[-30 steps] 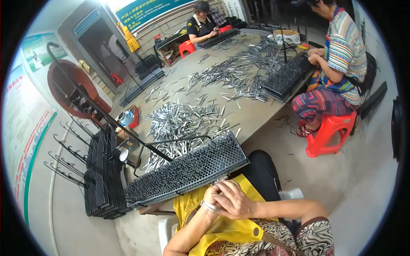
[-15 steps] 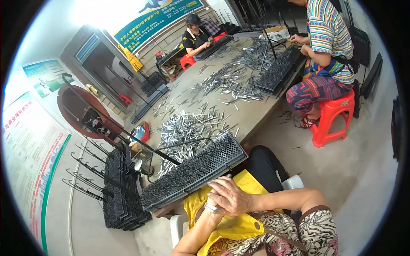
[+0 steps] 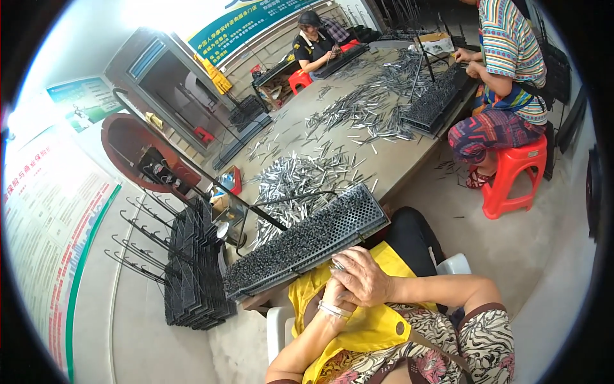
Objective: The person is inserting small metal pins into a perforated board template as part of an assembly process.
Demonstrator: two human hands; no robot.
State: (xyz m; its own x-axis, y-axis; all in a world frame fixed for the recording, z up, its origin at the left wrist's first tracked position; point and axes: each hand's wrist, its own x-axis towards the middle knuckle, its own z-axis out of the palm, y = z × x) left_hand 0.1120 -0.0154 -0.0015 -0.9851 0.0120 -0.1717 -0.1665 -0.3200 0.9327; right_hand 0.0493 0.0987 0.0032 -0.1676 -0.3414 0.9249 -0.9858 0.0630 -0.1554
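My right hand [image 3: 362,276] is closed over my left hand [image 3: 332,296] above my lap. A bracelet circles my left wrist. The right hand covers most of the left fingers; a small shiny bit shows at the fingertips, but I cannot make out what it is. Just beyond the hands, a long black perforated rack [image 3: 366,211] lies slanted at the table edge. Short dark pieces crowd most of its holes, while the right end shows bare holes. A long hooked black rod [image 3: 211,178] rises from it. Behind lies a heap of thin silvery metal pieces [image 3: 306,185].
Stacked black racks with hooks [image 3: 192,275] stand on the left. A metal cup [image 3: 226,232] and a red box [image 3: 236,180] sit by the table's left edge. Two people work across the table [image 3: 326,142], one beside another rack [image 3: 435,105], on a red stool [image 3: 515,182].
The whole view has shifted, so the scene sits slightly farther right. My hands stay together near the rack, with a slight change in the finger pose.
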